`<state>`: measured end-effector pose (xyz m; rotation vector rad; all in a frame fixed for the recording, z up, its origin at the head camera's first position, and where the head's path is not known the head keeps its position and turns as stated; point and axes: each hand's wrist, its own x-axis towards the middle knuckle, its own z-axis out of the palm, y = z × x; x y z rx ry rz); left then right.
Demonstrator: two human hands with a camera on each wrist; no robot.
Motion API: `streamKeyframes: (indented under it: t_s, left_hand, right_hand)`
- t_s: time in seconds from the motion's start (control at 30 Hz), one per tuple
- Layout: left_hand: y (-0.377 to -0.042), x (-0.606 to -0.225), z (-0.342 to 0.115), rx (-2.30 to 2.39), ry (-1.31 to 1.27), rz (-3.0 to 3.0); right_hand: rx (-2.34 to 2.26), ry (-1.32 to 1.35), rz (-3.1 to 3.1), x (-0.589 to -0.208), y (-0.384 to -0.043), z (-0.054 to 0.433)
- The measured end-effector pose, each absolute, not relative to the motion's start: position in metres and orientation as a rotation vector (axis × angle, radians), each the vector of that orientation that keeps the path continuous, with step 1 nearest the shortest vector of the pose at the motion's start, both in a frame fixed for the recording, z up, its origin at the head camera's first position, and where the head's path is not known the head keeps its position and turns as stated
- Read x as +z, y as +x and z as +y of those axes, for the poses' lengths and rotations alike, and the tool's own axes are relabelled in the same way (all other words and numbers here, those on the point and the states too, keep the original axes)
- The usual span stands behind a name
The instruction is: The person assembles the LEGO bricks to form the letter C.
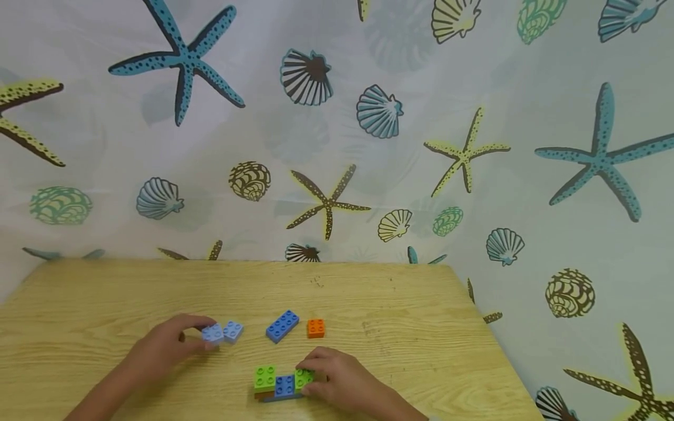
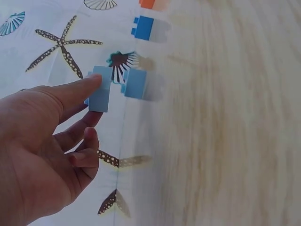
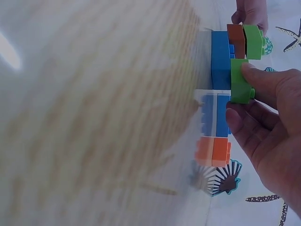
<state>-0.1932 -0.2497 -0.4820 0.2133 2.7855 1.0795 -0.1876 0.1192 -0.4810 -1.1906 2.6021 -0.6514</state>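
My left hand (image 1: 163, 349) pinches a light blue toy brick (image 1: 213, 334) between thumb and fingers; the left wrist view shows the thumb across its side. Right beside it on the table lies a second light blue brick (image 1: 233, 331). Near the front, my right hand (image 1: 342, 380) grips a green brick (image 3: 239, 87) at the right end of a small built row. That row has a long blue brick (image 3: 220, 61) as its base. On its left end a brown brick (image 3: 236, 40) carries another green brick (image 1: 265, 377). Blue studs (image 1: 284, 385) show between the two green bricks.
Behind the built row lie a longer blue brick (image 1: 282, 325) and a small orange brick (image 1: 316, 328). The wooden table (image 1: 421, 333) ends at the back and right against a white cloth (image 1: 337, 140) printed with starfish and shells.
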Motion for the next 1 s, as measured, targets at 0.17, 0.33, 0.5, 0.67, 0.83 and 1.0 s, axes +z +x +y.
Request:
streamKeyframes:
  t_s: [0.17,0.33,0.5,0.67,0.83,1.0]
  left_hand:
    - [-0.183,-0.474,-0.238,1.176,0.253,2.753]
    - [-0.171,-0.467,-0.226,1.272,0.320,2.699]
    - [-0.163,-0.461,-0.212,1.315,0.315,2.654]
    - [-0.158,-0.460,-0.200,1.330,0.376,2.596]
    - [-0.152,-0.461,-0.188,1.330,0.417,2.534]
    - [-0.149,-0.462,-0.180,1.313,0.434,2.510]
  right_hand:
    - [-0.718,-1.115,2.578,-0.481,-0.188,0.119]
    - [-0.811,-1.043,2.543,-0.481,-0.188,0.119]
    - [-0.857,-1.031,2.519,-0.482,-0.190,0.119]
    - [-0.837,-1.082,2.524,-0.483,-0.191,0.119]
    - [-0.803,-1.100,2.548,-0.484,-0.191,0.118]
    - [-0.805,-1.079,2.549,-0.484,-0.191,0.116]
